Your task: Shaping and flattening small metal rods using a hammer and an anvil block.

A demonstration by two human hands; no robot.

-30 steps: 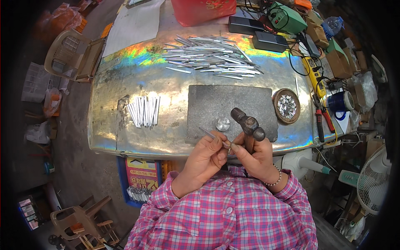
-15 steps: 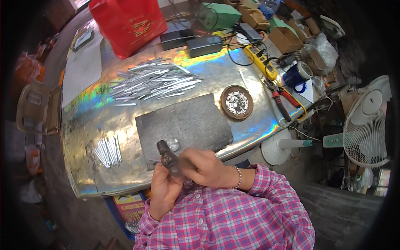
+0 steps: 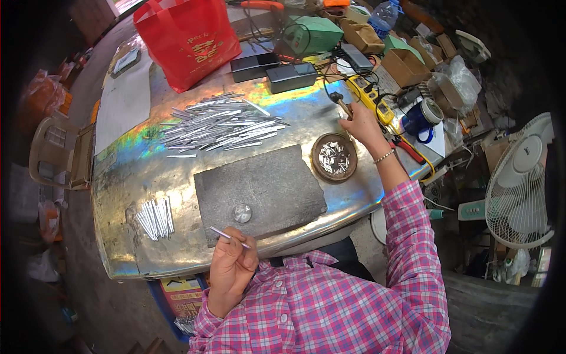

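Note:
My left hand [image 3: 232,268] is closed, pinching a thin silvery rod [image 3: 219,232] over the near edge of a dark flat slab [image 3: 265,180]. A small round metal disc [image 3: 242,213] lies on the slab beside that rod. Stretched out to the right, my right hand [image 3: 362,125] grips a small hammer [image 3: 342,105] with a dark head and a pale handle. It is just beyond a round brown bowl [image 3: 317,168] holding small silvery pieces [image 3: 334,158]. A large heap of similar rods [image 3: 218,125] lies beyond the slab, and a smaller bundle [image 3: 155,219] left of it.
At the back stand a red bag [image 3: 188,47] and two black boxes [image 3: 291,76]. Along the right are a yellow power strip [image 3: 368,94] with cords, red-handled pliers [image 3: 411,150], a blue mug [image 3: 420,115] and cartons [image 3: 405,68]. A fan [image 3: 522,189] stands off the table's right side.
My right hand has moved away from my left hand, out to the far right past the bowl, taking the dark-headed hammer along. The rod in my left hand now shows plainly.

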